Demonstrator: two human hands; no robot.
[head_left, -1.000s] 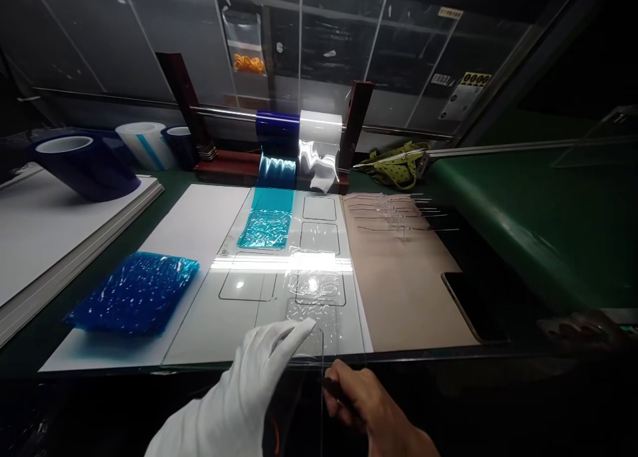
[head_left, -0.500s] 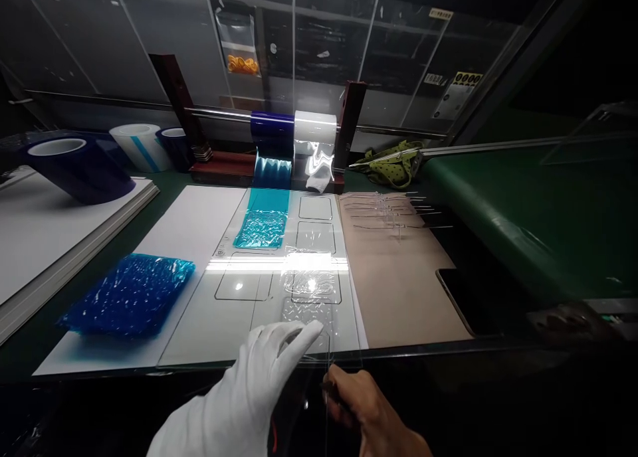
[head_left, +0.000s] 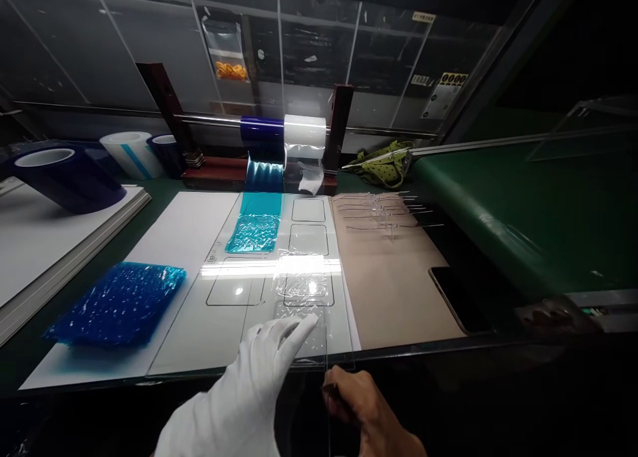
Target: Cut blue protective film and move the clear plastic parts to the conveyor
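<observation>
My left hand (head_left: 244,384), in a white glove, is at the front edge of the glass-like board (head_left: 184,337). Its fingers are curled together around a clear plastic sheet (head_left: 315,341), whose faint edges show beside the thumb. Just to the right, my bare right hand (head_left: 361,404) is closed in a pinch below the board's edge. A thin upright line runs past its fingertips, and something dark shows between them; what it grips cannot be made out. Beyond the thumb, crinkled clear film (head_left: 302,284) lies over black-outlined rectangles on the board.
A wooden stand holds a blue film roll (head_left: 262,135) and a clear film roll (head_left: 305,135). Blue-wrapped pieces (head_left: 117,304) lie left, near a large roll (head_left: 64,184). Thin wire-like pieces (head_left: 389,214) rest on brown board (head_left: 393,291), beside a phone (head_left: 456,297).
The view has shifted slightly, so the bench and rolls sit a little further left in it. Both hands keep nearly the same pose at the board's edge.
</observation>
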